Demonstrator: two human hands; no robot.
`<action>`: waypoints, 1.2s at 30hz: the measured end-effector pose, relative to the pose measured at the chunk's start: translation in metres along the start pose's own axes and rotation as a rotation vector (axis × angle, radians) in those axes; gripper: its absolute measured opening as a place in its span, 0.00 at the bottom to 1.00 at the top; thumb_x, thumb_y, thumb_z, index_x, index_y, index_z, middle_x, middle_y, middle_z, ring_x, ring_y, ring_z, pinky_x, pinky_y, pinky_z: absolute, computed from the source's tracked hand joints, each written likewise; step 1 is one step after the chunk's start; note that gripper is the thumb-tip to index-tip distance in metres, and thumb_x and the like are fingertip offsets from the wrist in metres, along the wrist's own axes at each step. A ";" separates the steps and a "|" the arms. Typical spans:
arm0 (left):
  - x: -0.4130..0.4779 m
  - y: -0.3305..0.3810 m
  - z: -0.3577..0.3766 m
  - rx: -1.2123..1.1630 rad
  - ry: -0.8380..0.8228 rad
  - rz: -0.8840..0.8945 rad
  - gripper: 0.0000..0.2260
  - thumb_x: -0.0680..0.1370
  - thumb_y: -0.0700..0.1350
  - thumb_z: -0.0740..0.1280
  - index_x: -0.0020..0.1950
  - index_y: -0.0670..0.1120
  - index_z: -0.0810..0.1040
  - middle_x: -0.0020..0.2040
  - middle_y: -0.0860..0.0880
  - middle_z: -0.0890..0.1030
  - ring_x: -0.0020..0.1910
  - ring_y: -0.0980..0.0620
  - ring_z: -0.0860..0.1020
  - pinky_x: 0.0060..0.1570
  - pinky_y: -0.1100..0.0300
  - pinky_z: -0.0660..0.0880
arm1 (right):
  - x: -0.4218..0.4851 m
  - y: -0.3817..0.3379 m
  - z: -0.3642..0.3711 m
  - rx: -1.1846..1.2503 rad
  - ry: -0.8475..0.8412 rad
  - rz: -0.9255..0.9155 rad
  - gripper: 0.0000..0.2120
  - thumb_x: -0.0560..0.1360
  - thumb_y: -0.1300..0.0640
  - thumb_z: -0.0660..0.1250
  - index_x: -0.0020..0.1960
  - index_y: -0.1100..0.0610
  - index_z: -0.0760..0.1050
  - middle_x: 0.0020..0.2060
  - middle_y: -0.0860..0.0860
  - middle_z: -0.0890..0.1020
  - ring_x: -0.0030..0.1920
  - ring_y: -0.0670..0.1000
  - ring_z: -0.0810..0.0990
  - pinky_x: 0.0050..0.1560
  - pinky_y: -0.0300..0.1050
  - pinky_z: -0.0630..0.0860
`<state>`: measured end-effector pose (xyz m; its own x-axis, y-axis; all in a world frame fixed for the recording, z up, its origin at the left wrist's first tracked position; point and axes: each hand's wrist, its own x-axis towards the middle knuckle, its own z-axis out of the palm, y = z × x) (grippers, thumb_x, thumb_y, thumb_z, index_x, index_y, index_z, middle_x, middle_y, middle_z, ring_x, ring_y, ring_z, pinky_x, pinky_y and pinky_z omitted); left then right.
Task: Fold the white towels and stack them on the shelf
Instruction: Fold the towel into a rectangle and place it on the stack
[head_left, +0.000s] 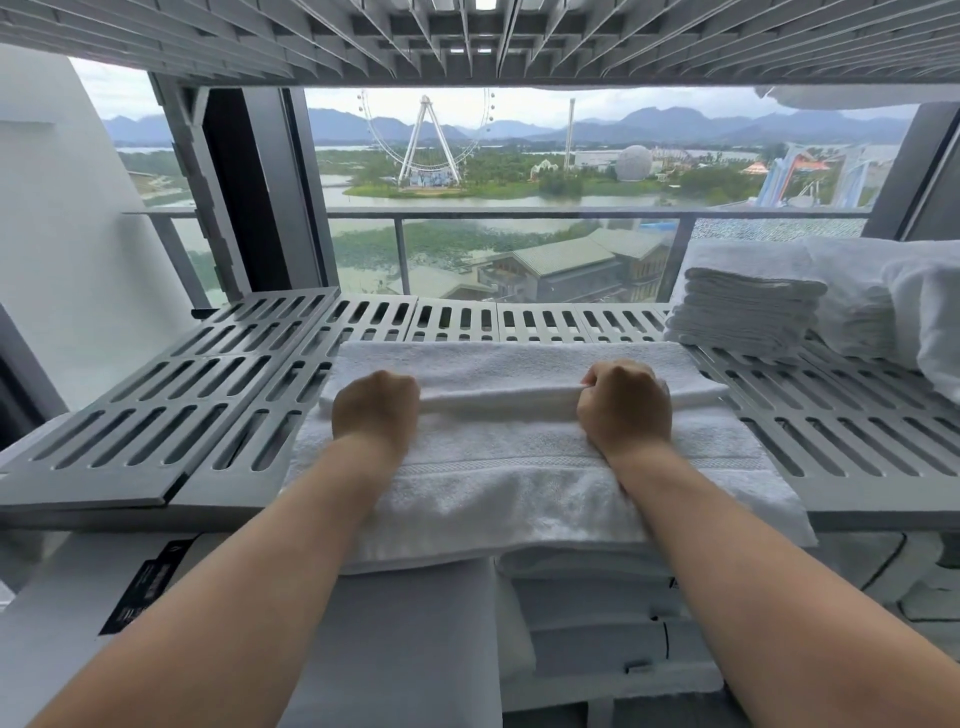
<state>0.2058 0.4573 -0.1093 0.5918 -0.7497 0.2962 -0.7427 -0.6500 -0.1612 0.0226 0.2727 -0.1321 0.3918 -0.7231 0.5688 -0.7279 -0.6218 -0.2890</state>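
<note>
Head view: left hand (375, 405) and right hand (623, 405) both fisted on folded edge of towel (519, 467), lying on shelf (156, 415), front overhanging. Risk: uneven pull skews fold; overhang may drag towel off.

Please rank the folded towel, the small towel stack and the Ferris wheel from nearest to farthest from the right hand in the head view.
1. Folded towel, gripped by the right hand.
2. Small towel stack, right, farther back.
3. Ferris wheel, outside, far.
</note>
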 end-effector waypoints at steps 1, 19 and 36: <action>0.001 0.000 0.001 -0.006 -0.011 0.003 0.08 0.81 0.36 0.61 0.50 0.46 0.79 0.36 0.49 0.78 0.33 0.51 0.78 0.33 0.58 0.77 | 0.000 -0.001 0.000 -0.008 -0.012 0.000 0.11 0.75 0.62 0.60 0.46 0.57 0.82 0.41 0.55 0.83 0.45 0.57 0.79 0.52 0.51 0.76; -0.026 0.066 -0.014 -0.291 -0.127 0.101 0.16 0.82 0.50 0.57 0.68 0.49 0.72 0.64 0.48 0.78 0.59 0.47 0.77 0.56 0.46 0.78 | -0.017 0.023 -0.025 -0.089 -0.161 -0.005 0.12 0.77 0.63 0.60 0.55 0.58 0.80 0.50 0.56 0.80 0.55 0.57 0.75 0.52 0.53 0.79; -0.096 0.051 -0.017 -0.505 0.108 0.367 0.11 0.81 0.46 0.64 0.62 0.49 0.82 0.63 0.49 0.81 0.59 0.47 0.81 0.57 0.49 0.78 | -0.065 0.023 -0.057 0.147 0.023 -0.322 0.06 0.77 0.58 0.66 0.48 0.58 0.81 0.41 0.55 0.82 0.44 0.55 0.79 0.49 0.50 0.79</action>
<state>0.1061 0.4981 -0.1295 0.2550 -0.8786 0.4037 -0.9632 -0.1941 0.1859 -0.0514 0.3227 -0.1317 0.5738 -0.4774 0.6655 -0.4799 -0.8544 -0.1992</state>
